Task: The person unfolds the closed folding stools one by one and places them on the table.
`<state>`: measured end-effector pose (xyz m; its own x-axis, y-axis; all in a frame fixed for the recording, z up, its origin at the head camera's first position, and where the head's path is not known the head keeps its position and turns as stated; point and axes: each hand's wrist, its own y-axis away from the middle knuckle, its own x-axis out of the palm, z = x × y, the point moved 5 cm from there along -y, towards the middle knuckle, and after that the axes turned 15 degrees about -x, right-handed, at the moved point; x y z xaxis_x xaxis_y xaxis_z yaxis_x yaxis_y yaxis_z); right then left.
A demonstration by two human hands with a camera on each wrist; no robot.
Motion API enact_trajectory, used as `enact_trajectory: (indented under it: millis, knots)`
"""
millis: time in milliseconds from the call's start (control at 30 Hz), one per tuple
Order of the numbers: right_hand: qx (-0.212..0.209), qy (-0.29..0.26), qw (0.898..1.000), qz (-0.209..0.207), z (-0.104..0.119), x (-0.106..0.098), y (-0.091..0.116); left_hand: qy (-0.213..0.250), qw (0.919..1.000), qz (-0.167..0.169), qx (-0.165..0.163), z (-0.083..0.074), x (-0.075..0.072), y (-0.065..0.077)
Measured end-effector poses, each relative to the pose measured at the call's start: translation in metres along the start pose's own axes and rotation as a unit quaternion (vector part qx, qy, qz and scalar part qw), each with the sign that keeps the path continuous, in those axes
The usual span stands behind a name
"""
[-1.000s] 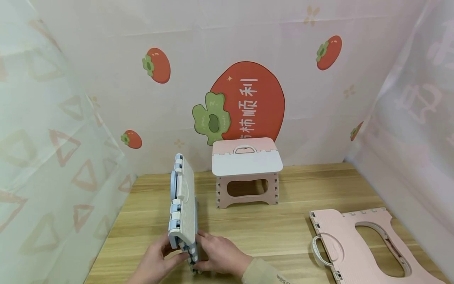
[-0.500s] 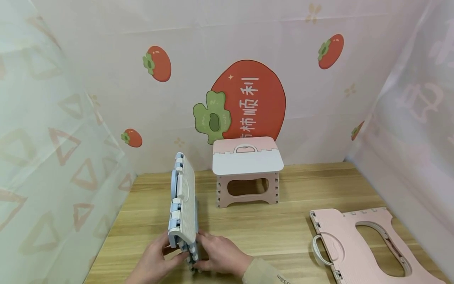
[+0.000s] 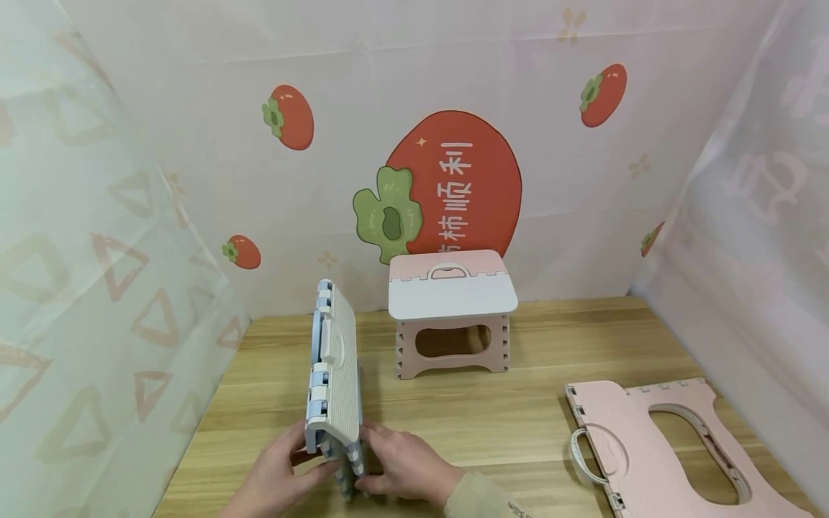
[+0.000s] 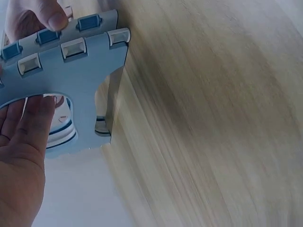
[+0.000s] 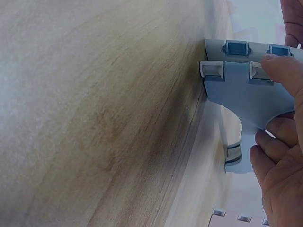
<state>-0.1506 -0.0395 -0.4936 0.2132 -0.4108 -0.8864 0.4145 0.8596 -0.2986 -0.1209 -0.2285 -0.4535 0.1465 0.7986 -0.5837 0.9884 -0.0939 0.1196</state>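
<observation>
A blue and white folding stool (image 3: 342,360) stands at the left of the table, its halves nearly folded together and a narrow gap showing between its leg panels. My left hand (image 3: 278,467) grips the near left side, its fingers reaching into the cutout of a blue leg panel (image 4: 83,85) in the left wrist view. On the other side my right hand (image 3: 411,464) holds the opposite blue leg panel (image 5: 236,90). In the right wrist view, the right thumb (image 5: 281,68) lies on the jointed edge while the fingers curl at the cutout.
A pink and white folding stool (image 3: 453,345) stands unfolded at the back, by the persimmon-printed wall sheet (image 3: 557,216). Folded flat at the right lies a pink stool (image 3: 637,432) with its handle toward the middle. Printed sheets flank the wooden table (image 3: 479,424).
The lower leg panels of the blue and white stool have parted slightly, and its top has shifted a little. Both hands keep their hold; the pink stools stay put.
</observation>
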Motion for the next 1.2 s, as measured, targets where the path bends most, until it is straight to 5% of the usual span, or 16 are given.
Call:
enact_trajectory:
  millis: [567,1200]
  knots:
    - [-0.013,0.014,1.000,-0.021,0.002,0.000,-0.002,-0.019,0.9997,-0.016,0.007,0.010,-0.015,0.010]
    - [-0.004,0.000,1.000,-0.010,0.002,-0.001,-0.001,-0.025,0.9954,-0.016,0.091,0.019,-0.030,0.013]
